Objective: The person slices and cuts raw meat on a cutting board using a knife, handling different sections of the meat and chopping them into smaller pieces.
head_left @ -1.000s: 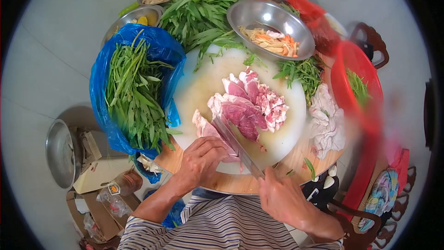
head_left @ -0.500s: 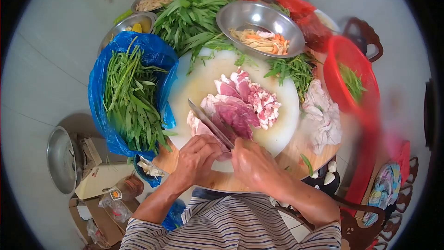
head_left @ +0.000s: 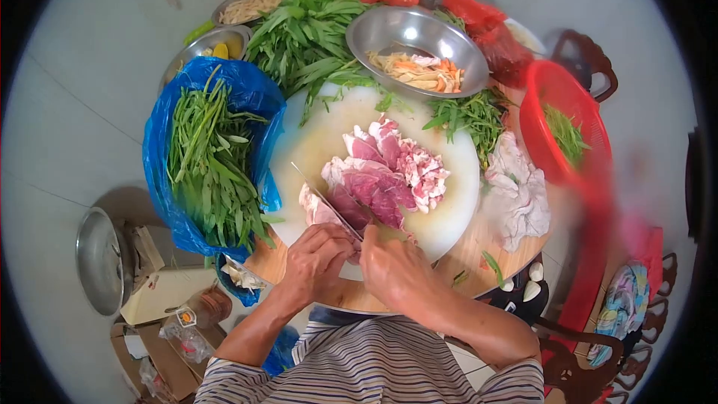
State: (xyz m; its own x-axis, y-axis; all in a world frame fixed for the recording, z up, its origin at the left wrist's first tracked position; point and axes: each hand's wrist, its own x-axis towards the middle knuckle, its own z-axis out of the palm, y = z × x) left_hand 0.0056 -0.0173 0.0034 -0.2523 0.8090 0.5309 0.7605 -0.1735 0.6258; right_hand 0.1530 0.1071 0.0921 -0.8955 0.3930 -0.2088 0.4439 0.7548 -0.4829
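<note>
On a round white cutting board (head_left: pixel 452 217) lies raw meat, with pink slices (head_left: pixel 378 187) in the middle and a heap of small cut pieces (head_left: pixel 423 173) to their right. My right hand (head_left: pixel 395 260) is closed around the handle of a knife (head_left: pixel 323 198), whose blade points up and left, edge-on, against the meat. Pressed down at the board's near edge, my left hand (head_left: pixel 321 254) grips the piece of meat (head_left: pixel 317 208) on the blade's left side. Its fingers are curled close to the blade and hide part of that piece.
A blue bag of leafy greens (head_left: pixel 213 164) stands left. Behind the board are more greens (head_left: pixel 303 37) and a metal bowl of shredded food (head_left: pixel 419 52). At right sit a crumpled whitish cloth (head_left: pixel 516 194) and a red basket (head_left: pixel 565 120). The wooden table edge (head_left: pixel 359 295) is close to my body.
My right hand and the knife have shifted slightly left and down. The blade now appears thinner, more edge-on. My left hand stays on the meat.
</note>
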